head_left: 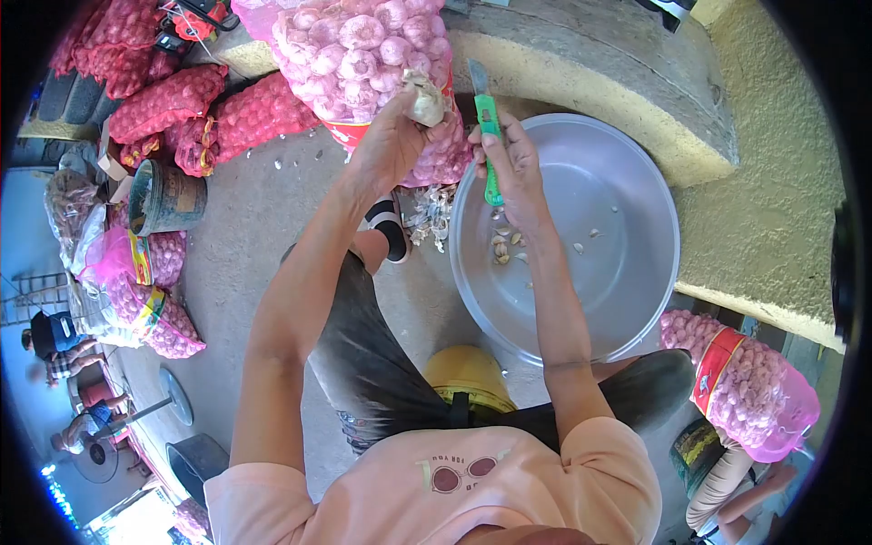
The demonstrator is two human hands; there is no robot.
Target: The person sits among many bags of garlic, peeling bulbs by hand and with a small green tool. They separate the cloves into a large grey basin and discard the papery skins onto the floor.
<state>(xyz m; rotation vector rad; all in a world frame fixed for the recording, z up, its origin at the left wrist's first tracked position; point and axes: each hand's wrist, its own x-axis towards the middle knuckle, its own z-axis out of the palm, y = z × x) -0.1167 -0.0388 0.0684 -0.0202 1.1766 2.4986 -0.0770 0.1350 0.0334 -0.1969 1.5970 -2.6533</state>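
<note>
My left hand (392, 143) is closed around a whitish garlic bulb (427, 102), held up before a pink mesh sack of garlic (359, 45). In my right hand (516, 173) is a green utility knife (489, 123), its blade out and pointing up and away from me. Knife and bulb are apart. Below my right hand sits a wide grey basin (627, 272) with several loose garlic cloves (501, 247) on its bottom. Papery garlic skins (431, 218) lie on the floor at the basin's left side.
Red mesh sacks (263, 113) and a dark bucket (168, 200) stand at left, with more garlic sacks (154, 309) and a fan (95, 454) beyond. A low concrete ledge (599, 82) curves behind the basin. Another garlic sack (749, 386) and a person's arm (758, 500) are at lower right.
</note>
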